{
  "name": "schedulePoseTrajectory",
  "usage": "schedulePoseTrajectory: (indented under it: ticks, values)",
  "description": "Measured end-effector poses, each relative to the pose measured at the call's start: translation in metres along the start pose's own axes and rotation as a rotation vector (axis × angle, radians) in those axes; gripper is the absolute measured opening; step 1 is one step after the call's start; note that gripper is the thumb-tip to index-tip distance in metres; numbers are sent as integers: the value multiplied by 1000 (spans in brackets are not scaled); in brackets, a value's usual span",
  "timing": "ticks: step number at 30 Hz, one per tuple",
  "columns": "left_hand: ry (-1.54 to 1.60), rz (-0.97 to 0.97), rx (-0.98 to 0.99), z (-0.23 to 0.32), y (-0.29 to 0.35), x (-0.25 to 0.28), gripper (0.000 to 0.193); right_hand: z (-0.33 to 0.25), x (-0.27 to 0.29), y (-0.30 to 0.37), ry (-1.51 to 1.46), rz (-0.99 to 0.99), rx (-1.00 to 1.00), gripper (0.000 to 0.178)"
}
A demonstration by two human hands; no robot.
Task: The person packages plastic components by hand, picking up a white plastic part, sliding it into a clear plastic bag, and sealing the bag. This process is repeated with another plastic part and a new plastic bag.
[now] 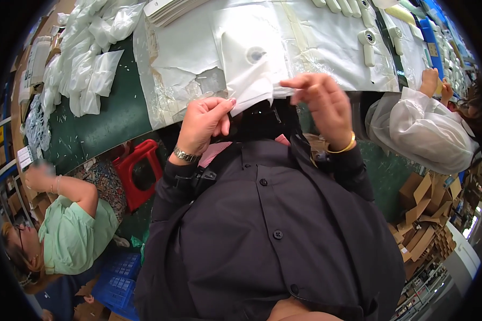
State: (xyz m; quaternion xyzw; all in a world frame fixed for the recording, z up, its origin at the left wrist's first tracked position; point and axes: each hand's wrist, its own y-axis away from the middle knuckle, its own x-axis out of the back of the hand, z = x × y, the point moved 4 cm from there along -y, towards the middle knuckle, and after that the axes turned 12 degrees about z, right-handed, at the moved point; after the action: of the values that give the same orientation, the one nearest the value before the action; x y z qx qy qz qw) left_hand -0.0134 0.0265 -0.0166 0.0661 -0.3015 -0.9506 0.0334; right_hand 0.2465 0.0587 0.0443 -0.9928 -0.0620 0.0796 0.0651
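A milky white plastic bag (245, 80) lies over the near edge of the covered table. Through its film shows a round grey-centred part (255, 55) of a white device, most of it veiled. My left hand (206, 119) pinches the bag's near corner between thumb and fingers. Just right of the bag, my right hand (326, 109) is raised with its index finger stretched toward the bag's edge. Its other fingers are partly bent and slightly blurred, and nothing shows in them. Similar white handheld devices with round heads (367, 38) lie at the right of the table.
Many filled white bags (85, 80) are heaped on the green tabletop at left. A paper stack (171, 9) sits at the far edge. Co-workers sit on both sides, near a red stool (139, 174), blue crates (118, 278) and cardboard boxes (426, 214).
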Motion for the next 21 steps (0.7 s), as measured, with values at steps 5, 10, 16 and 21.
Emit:
schedulePoseTrajectory:
  ticks: [5,10,16,21]
  values:
    - [2,-75,20,-5,7,17,17,17,94,1,233,481,-160,20]
    - [-141,96,-360,2,15,28,14,1,55,10,1320,220,598,30]
    - [-839,433,-1356,46,26,-4,38,14,-9,12,1120,40,660,33]
    - [-925,262,-1427,44,13,-15,36,23,-20,-1,973,-75,756,36]
